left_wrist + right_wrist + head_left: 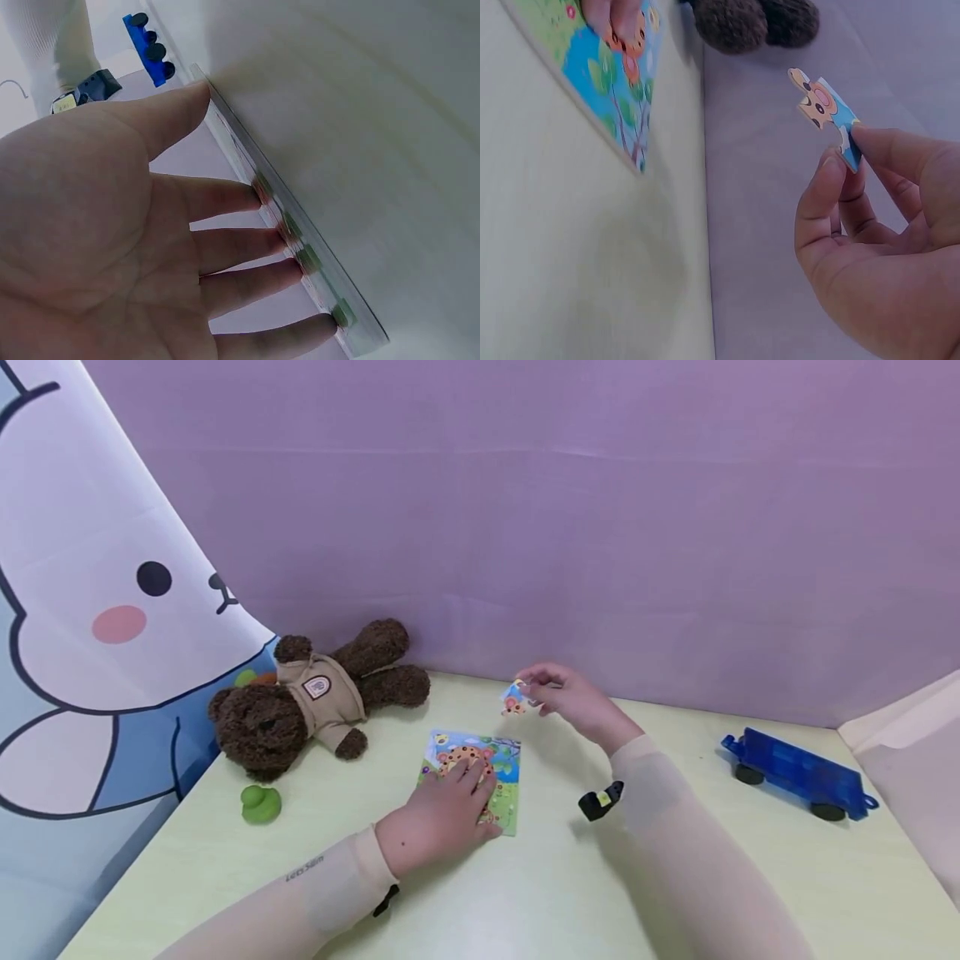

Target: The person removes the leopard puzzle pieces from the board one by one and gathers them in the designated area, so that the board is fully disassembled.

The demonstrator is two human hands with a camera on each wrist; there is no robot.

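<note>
Flat on the table lies a colourful picture puzzle (507, 777) with a spotted orange animal, blue sky and green grass. My left hand (450, 810) rests on it with fingers spread and nearly straight, covering its middle and lower left. In the left wrist view the fingertips (322, 324) press on the board's surface. My right hand (573, 697) is raised beyond the board's upper right corner. Between thumb and fingers it pinches a small puzzle piece (825, 105), printed with part of a spotted animal's head on blue. The piece is held up off the table.
A brown teddy bear (330, 693) in a beige shirt lies at the back left. Before it sits a green rubber duck (261, 805). A blue toy wagon (798, 772) with black wheels stands at the right. A purple cloth (525, 543) hangs behind the table (555, 893).
</note>
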